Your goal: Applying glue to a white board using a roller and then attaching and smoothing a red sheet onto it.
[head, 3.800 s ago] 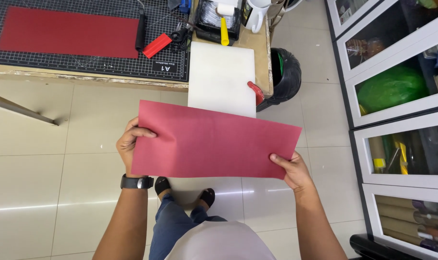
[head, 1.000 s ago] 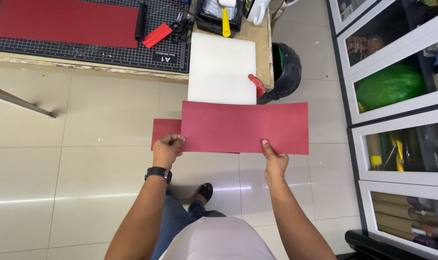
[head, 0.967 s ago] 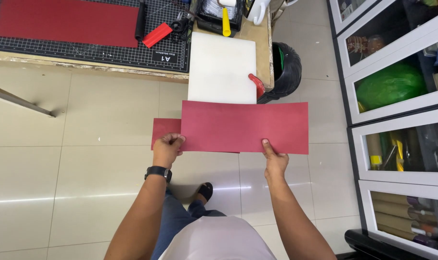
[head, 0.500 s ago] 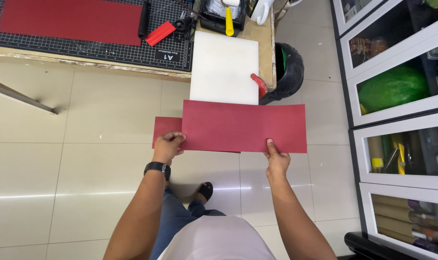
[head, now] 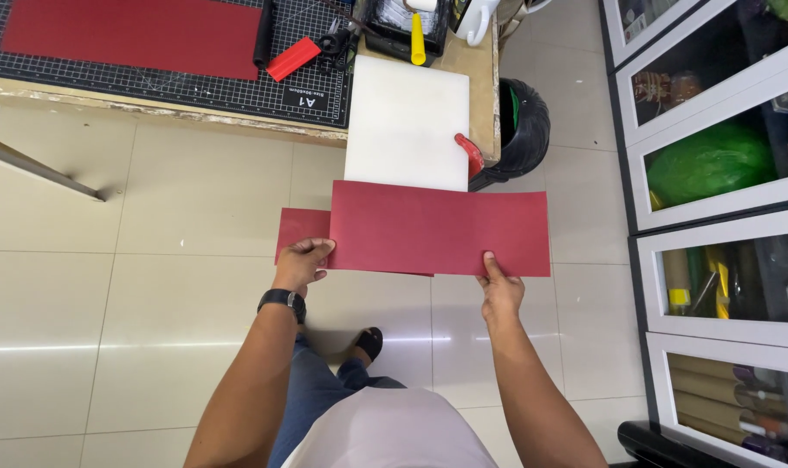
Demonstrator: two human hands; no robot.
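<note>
Holding a long dark-red rectangular paper sheet (head: pixel 437 227) flat in the air above the pale tiled floor (head: pixel 151 260), both hands grip its near edge. The sheet hangs just in front of the near edge of the workbench (head: pixel 151 91), its far edge overlapping the white rectangular board's (head: pixel 408 121) near end in the view. A shorter strip of the same dark-red paper (head: pixel 300 230) shows under the sheet's left end, offset to the left.

Left hand (head: pixel 300 264): closed on the left end of the paper, fingers curled over the lower strip's near edge; black wristwatch (head: pixel 282 301) on the wrist. Right hand (head: pixel 500 290): pinching the sheet's near edge right of centre, thumb on top.

Workbench: white board lies at the right part, projecting past the bench's near edge. A small red tool (head: pixel 470 154) sits at the board's right edge. A black gridded cutting mat (head: pixel 151 78) covers the left part, carrying another large dark-red paper sheet (head: pixel 134 35), a black cylinder (head: pixel 263 35) and a red flat utility tool (head: pixel 292 58). A yellow-handled tool (head: pixel 418 39) lies beyond the board.

Beside the bench's right end: black round bin (head: pixel 525 126). Far right: white-framed glass cabinets (head: pixel 714 173).
</note>
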